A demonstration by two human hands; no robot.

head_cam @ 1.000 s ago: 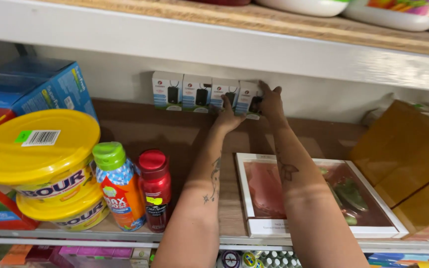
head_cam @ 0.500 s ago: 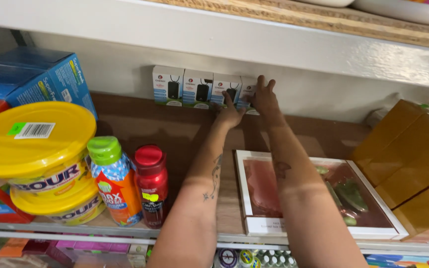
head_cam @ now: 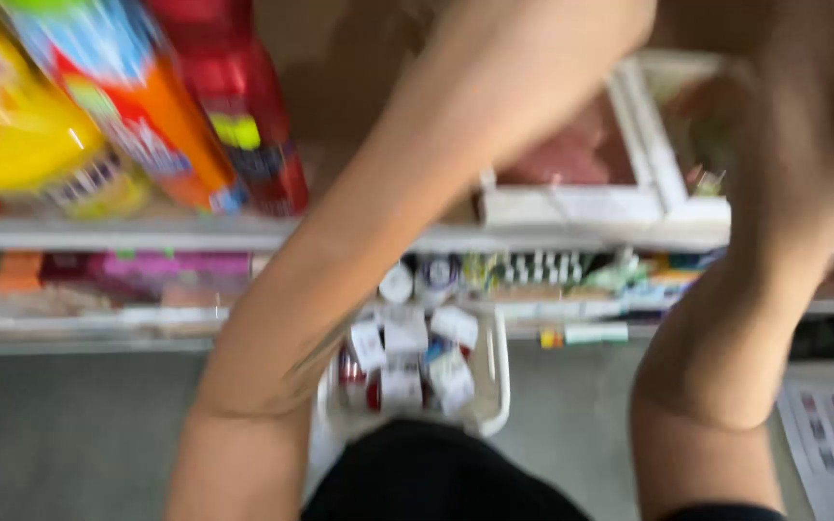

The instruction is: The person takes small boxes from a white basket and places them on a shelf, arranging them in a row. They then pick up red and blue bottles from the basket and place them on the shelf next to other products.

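The picture is blurred and looks steeply down. My left forearm (head_cam: 388,193) runs from the lower left up past the top edge, and my right forearm (head_cam: 755,289) rises on the right. Both hands are cut off above the frame, so I cannot see what they touch. Below, between my arms, a white basket (head_cam: 494,386) on the floor holds several small white boxes (head_cam: 407,338). The row of small boxes at the back of the shelf is out of view.
On the shelf (head_cam: 98,233) stand a yellow tub (head_cam: 12,135), an orange bottle (head_cam: 147,125) and a red bottle (head_cam: 253,125). A flat white-framed box (head_cam: 571,198) lies to the right. A lower shelf holds colourful packs (head_cam: 166,265). Grey floor (head_cam: 69,434) lies below.
The view has swung sharply down from the shelf's back to its front edge and the floor basket. Both hands, which were at the small boxes, have left the frame.
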